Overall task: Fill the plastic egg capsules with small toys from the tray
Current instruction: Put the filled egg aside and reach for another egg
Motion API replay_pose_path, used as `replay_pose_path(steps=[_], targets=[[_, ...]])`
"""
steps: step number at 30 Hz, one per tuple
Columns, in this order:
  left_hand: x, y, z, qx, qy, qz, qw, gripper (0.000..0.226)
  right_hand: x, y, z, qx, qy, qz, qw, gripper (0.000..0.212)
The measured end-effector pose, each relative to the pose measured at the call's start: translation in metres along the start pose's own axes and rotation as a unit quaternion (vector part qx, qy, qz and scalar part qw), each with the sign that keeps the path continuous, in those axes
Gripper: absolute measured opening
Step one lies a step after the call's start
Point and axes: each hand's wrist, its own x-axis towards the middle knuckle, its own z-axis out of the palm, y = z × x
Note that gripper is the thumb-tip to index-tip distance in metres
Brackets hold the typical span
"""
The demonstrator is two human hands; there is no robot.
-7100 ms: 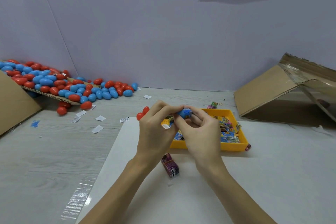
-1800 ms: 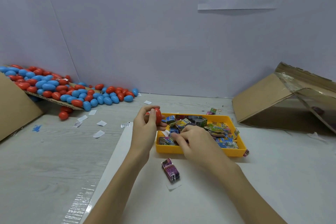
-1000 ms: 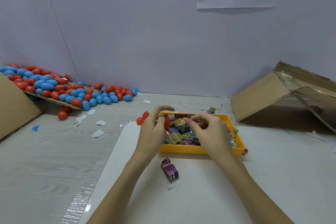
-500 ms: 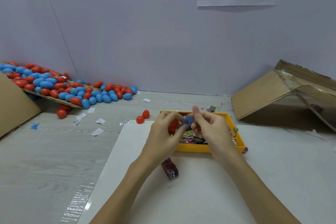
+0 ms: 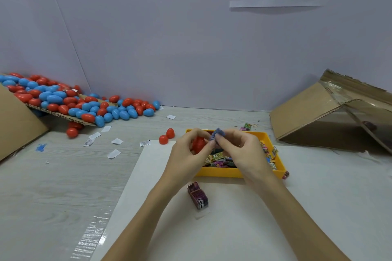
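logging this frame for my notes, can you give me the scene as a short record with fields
left hand: left hand holds a red egg capsule half over the tray
right hand: right hand pinches a small blue toy at its fingertips, beside the red half
tray: yellow tray of small colourful toys, on a white sheet
loose halves: two red capsule halves on the table left of the tray
egg pile: red and blue eggs, far left
near item: purple packet bundle in front of the tray
right side: tipped cardboard box
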Motion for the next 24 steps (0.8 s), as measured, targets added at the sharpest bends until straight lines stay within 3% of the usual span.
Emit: replay_pose_path(steps=[8,14,24], targets=[[0.006,-0.003,-0.009,-0.028,0.026,0.010,0.999,0.044,0.004,0.004,-0.007,-0.034,0.020,0.009,0.999,0.021],[0.006,-0.008,-0.008,0.024,0.005,0.045,0.999,0.025,0.003,0.002,-0.008,-0.042,0.011,-0.001,0.999,0.025],[0.006,-0.010,-0.010,0.073,0.029,0.080,0.994,0.030,0.004,0.003,-0.009,-0.128,0.038,-0.019,0.991,0.009]])
